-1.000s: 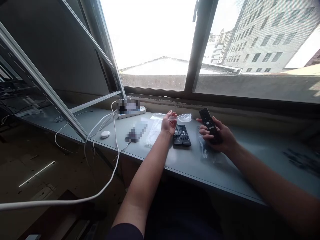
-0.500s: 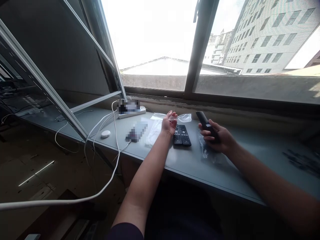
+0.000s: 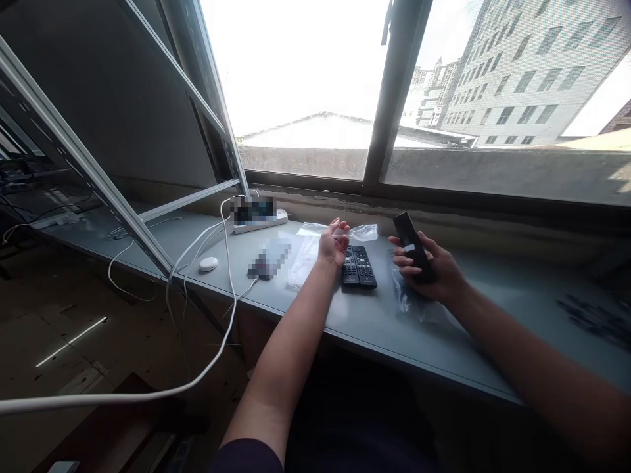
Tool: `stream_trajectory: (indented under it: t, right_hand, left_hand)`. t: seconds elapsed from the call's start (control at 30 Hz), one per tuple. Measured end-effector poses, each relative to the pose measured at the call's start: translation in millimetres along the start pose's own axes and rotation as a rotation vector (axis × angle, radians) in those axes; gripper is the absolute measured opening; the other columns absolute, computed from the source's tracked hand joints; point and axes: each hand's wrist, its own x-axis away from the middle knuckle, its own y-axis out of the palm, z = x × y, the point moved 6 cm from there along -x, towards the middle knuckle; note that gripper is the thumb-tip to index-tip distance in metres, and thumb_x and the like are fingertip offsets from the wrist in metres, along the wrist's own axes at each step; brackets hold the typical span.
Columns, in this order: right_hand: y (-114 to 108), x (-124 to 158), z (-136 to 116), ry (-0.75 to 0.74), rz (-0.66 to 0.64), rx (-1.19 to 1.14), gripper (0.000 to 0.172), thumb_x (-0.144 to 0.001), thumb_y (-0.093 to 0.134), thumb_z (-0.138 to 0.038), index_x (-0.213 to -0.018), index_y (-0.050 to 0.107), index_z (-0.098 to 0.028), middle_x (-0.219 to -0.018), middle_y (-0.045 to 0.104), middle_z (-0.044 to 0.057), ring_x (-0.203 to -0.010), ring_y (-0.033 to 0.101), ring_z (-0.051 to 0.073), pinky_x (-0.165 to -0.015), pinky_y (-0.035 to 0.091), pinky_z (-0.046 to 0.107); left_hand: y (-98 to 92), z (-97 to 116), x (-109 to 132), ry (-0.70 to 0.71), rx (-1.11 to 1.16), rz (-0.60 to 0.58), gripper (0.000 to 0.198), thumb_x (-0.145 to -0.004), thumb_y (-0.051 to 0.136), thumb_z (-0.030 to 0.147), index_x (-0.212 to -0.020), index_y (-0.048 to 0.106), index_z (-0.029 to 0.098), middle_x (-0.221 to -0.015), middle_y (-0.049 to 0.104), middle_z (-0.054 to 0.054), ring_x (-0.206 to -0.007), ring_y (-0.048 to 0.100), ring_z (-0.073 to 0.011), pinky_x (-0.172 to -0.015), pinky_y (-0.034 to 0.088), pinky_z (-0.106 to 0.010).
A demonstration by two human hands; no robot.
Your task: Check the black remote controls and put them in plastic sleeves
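Observation:
My right hand (image 3: 441, 269) is wrapped around a black remote control (image 3: 411, 243), its plain back with a small white label towards me. Below that hand a clear plastic bag (image 3: 401, 299) lies on the table. My left hand (image 3: 335, 243) has its fingers curled, with a strip of clear plastic bag (image 3: 365, 232) running between them and out to the right. Just beside that wrist, two black remote controls (image 3: 359, 268) lie side by side, buttons up; the left one is partly covered by the hand. More clear plastic (image 3: 302, 263) lies left of my forearm.
A blurred-out flat device (image 3: 269, 259) with a cable lies on the grey table (image 3: 365, 325). Near it are a round white object (image 3: 208, 264), a white power strip (image 3: 261, 225) and white cables (image 3: 229, 263). A metal frame (image 3: 113, 197) slants at the left; dark items (image 3: 594, 322) lie far right.
The remote control in my right hand has tilted, and its top end has moved slightly right and up. My left hand has stayed where it was.

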Motion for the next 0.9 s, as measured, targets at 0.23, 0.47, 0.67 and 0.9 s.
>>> stream_trajectory:
  t: [0.23, 0.47, 0.67, 0.9]
  right_hand:
    - [-6, -6, 1, 0.0, 0.094, 0.008, 0.034, -0.117, 0.046, -0.025, -0.145, 0.061, -0.015, -0.095, 0.067, 0.008, -0.069, 0.069, 0.016, -0.053, 0.067, 0.022]
    - [-13, -8, 2, 0.034, 0.142, 0.087, 0.026, -0.116, 0.049, -0.022, -0.138, 0.063, -0.024, -0.119, 0.079, 0.013, -0.072, 0.076, 0.017, -0.044, 0.063, 0.021]
    - [-6, -5, 0, 0.021, -0.011, 0.093, 0.036, -0.118, 0.04, -0.034, -0.143, 0.064, -0.024, -0.087, 0.067, 0.005, -0.052, 0.055, 0.013, -0.036, 0.052, 0.019]
    - [-4, -3, 1, 0.03, -0.001, -0.021, 0.045, -0.113, 0.052, -0.04, -0.149, 0.06, -0.015, -0.083, 0.057, 0.003, -0.061, 0.058, 0.016, -0.044, 0.061, 0.023]
  left_hand:
    - [1.7, 1, 2, -0.003, 0.007, -0.005, 0.008, -0.101, 0.073, 0.012, -0.108, 0.071, 0.016, -0.099, 0.076, -0.005, -0.073, 0.075, -0.0095, -0.051, 0.055, -0.013]
    - [2.4, 0, 3, -0.013, 0.017, 0.02, 0.008, -0.101, 0.073, 0.012, -0.108, 0.072, 0.017, -0.097, 0.076, -0.005, -0.072, 0.074, -0.0093, -0.051, 0.053, -0.013]
    - [2.0, 0, 3, -0.01, 0.008, 0.017, 0.008, -0.101, 0.073, 0.012, -0.107, 0.072, 0.017, -0.097, 0.076, -0.004, -0.072, 0.074, -0.0092, -0.051, 0.053, -0.013]
    - [1.5, 1, 4, -0.002, 0.002, 0.009, 0.007, -0.101, 0.073, 0.013, -0.107, 0.071, 0.016, -0.099, 0.076, -0.005, -0.073, 0.075, -0.0095, -0.051, 0.054, -0.013]
